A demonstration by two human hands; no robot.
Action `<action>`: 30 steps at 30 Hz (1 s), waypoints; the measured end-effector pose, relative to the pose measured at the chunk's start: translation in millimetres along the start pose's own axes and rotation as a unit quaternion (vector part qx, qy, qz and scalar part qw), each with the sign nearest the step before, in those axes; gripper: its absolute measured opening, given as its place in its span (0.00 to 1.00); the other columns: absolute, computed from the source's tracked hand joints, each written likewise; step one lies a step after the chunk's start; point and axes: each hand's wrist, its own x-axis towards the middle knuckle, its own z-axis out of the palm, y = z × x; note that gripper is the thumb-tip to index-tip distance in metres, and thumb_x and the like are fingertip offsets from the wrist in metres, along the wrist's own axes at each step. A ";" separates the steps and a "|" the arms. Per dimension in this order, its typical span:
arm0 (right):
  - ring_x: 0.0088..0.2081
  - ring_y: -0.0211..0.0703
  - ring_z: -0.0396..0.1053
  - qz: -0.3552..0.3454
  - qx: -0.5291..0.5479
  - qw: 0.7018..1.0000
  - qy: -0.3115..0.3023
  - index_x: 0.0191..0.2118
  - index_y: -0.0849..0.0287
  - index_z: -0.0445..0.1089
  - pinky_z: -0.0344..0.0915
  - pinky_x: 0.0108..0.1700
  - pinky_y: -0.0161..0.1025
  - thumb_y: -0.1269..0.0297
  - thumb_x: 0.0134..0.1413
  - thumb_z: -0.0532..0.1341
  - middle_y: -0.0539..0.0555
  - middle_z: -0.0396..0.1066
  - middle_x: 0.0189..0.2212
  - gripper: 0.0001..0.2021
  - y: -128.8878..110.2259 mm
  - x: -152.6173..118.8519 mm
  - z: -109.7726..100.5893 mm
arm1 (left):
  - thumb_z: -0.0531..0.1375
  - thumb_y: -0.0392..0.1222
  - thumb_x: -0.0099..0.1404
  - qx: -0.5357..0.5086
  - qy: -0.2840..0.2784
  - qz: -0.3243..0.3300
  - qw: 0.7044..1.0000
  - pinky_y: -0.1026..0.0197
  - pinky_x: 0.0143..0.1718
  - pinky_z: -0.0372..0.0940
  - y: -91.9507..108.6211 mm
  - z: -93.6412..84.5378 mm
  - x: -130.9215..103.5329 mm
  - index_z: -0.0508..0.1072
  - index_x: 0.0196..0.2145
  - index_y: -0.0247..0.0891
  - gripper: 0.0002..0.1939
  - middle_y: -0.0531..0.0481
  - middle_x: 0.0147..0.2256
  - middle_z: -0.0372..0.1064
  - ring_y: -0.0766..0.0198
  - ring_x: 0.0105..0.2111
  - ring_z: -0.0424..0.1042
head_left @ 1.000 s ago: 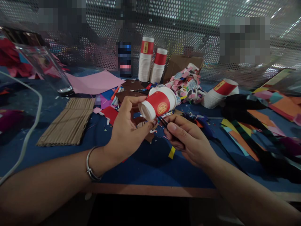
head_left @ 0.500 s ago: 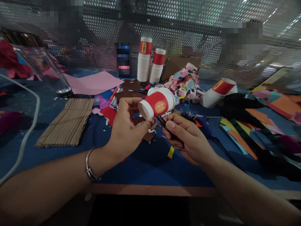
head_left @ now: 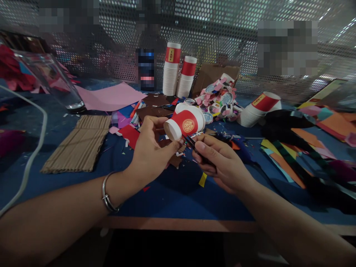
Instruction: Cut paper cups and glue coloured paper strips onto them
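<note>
My left hand is closed around the base end of a red and white paper cup tipped on its side in the air. Its bottom faces left, and a round gold print shows on the red band. My right hand grips dark scissors, their thin blades pointing up and left at the cup's lower side. The fingers hide the handles, and I cannot tell whether the blades touch the cup.
Behind stand two cup stacks, a pile of cut cup pieces and a phone. Corrugated cardboard, pink paper and a glass lie left. At right are a leaning cup stack, a glue gun and paper strips.
The cup has turned slightly in my left hand and its rim end has shifted a little left. The scissor blades seem closer together; my hands have barely moved.
</note>
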 end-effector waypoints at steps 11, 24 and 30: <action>0.17 0.23 0.46 0.013 0.001 1.000 0.005 0.37 0.57 0.65 0.37 0.19 0.28 0.48 0.57 0.72 0.42 0.63 0.24 0.21 0.0 0.4 1.6 | 0.76 0.43 0.54 0.016 0.009 0.021 1.000 0.49 0.46 0.74 -0.1 1.4 0.5 0.65 0.48 0.40 0.30 0.42 0.49 0.72 0.52 0.48 0.77; 0.17 0.25 0.45 0.017 -0.010 1.000 0.003 0.36 0.55 0.64 0.36 0.18 0.29 0.48 0.61 0.69 0.42 0.62 0.24 0.19 2.7 0.5 -0.1 | 0.73 0.38 0.57 0.031 -0.026 0.063 0.997 0.50 0.43 0.76 2.6 -0.4 0.0 0.66 0.49 0.41 0.26 0.44 0.48 0.72 0.53 0.46 0.77; 0.17 0.24 0.45 0.015 -0.007 1.000 0.005 0.35 0.56 0.63 0.36 0.18 0.29 0.48 0.61 0.69 0.42 0.62 0.23 0.19 2.8 -1.0 0.6 | 0.72 0.36 0.58 0.050 -0.023 0.088 0.995 0.52 0.46 0.76 2.8 -0.1 -2.0 0.66 0.49 0.43 0.25 0.47 0.48 0.70 0.55 0.48 0.76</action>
